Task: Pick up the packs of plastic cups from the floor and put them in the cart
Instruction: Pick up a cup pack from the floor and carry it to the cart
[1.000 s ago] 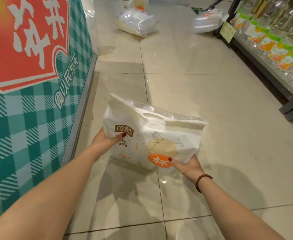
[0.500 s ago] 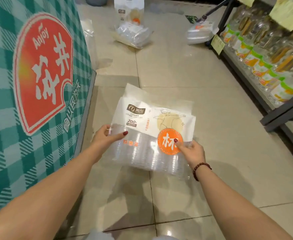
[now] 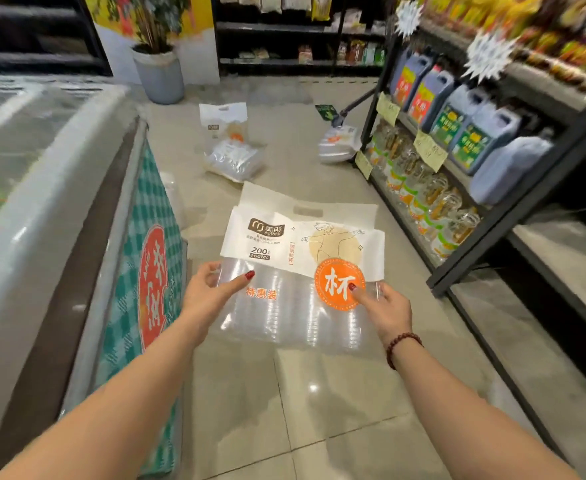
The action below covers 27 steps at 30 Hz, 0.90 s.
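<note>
The pack of plastic cups [image 3: 298, 244], gripped at nine and three o'clock by the left hand [image 3: 208, 292] and right hand [image 3: 383, 306], has been raised label-up, seemingly ready for carting.

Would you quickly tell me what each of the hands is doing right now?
Left hand: grips the left edge of the pack of plastic cups.
Right hand: grips the same pack's right edge.
</note>
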Tool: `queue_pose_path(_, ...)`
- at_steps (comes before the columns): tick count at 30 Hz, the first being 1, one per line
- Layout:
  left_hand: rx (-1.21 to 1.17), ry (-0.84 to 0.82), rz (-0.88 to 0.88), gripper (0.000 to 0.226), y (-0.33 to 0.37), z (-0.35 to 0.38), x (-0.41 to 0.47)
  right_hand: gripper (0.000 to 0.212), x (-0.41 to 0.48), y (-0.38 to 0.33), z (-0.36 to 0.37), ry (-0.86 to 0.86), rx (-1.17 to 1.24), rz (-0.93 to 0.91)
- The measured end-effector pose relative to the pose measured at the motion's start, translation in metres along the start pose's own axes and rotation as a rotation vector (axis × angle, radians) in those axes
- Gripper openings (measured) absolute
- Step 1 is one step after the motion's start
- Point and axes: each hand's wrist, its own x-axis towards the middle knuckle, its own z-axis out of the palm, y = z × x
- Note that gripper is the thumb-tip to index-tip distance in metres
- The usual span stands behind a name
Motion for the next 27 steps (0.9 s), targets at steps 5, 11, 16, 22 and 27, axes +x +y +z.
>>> queue_pose_path(5,-0.018,-0.105,0.078,0.064,0.119,0.013,-0.033,0.030,-0.053,-0.104,-0.064,0.074,0.066,-0.053)
queue_pose_path(11,-0.001,-0.240,0.225,0.056,0.214,0.047,-0.080,0.031,-0.120,-0.182,-0.142,0.277,0.074,-0.154)
queue_pose_path(16,0.003,-0.414,0.291,0.066,0.257,0.093,-0.124,0.040,-0.181,-0.196,-0.211,0.474,0.121,-0.158)
queue_pose_path(22,-0.001,-0.671,0.392,0.054,0.278,0.172,-0.193,0.027,-0.264,-0.180,-0.290,0.717,0.221,-0.183)
queue_pose_path(27,0.026,-0.884,0.472,0.050,0.286,0.246,-0.284,0.038,-0.355,-0.150,-0.362,0.950,0.263,-0.179)
